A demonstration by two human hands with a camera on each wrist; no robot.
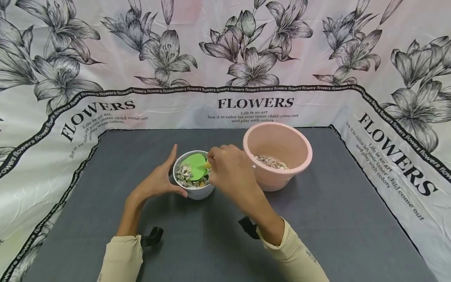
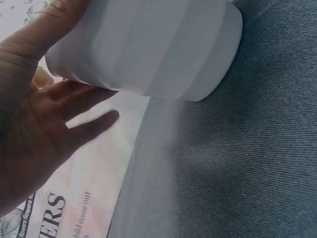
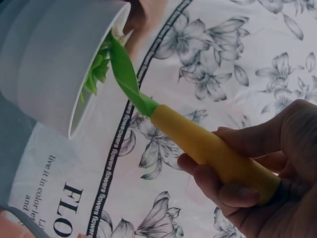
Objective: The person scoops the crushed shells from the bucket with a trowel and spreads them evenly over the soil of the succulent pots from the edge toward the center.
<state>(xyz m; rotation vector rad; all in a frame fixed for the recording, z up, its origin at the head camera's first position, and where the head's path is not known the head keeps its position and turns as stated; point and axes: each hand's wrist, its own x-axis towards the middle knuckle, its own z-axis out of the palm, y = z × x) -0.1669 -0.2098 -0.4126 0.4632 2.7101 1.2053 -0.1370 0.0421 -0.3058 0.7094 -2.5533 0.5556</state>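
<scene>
A white flower pot point(image 1: 199, 193) stands on the grey cloth, holding pebbly bits and green plant leaves point(image 3: 98, 68). My left hand point(image 1: 157, 180) holds its left side, thumb in front and fingers spread behind; the left wrist view shows the pot's ridged wall point(image 2: 153, 44) against that hand. In my right hand point(image 1: 232, 168) is a small toy-like trowel with a green blade point(image 1: 195, 166) and a yellow handle point(image 3: 213, 151). The fingers wrap round the handle, while the blade reaches inside the pot rim, over the bits. Part of the pot's contents is hidden beneath the blade.
Just right of my right hand stands a pink bucket point(image 1: 278, 176), with a layer of pale pebbly bits point(image 1: 272, 162) at its bottom. A white flower-printed cloth point(image 1: 253, 105) rises behind and at both sides of the grey tabletop point(image 1: 197, 243).
</scene>
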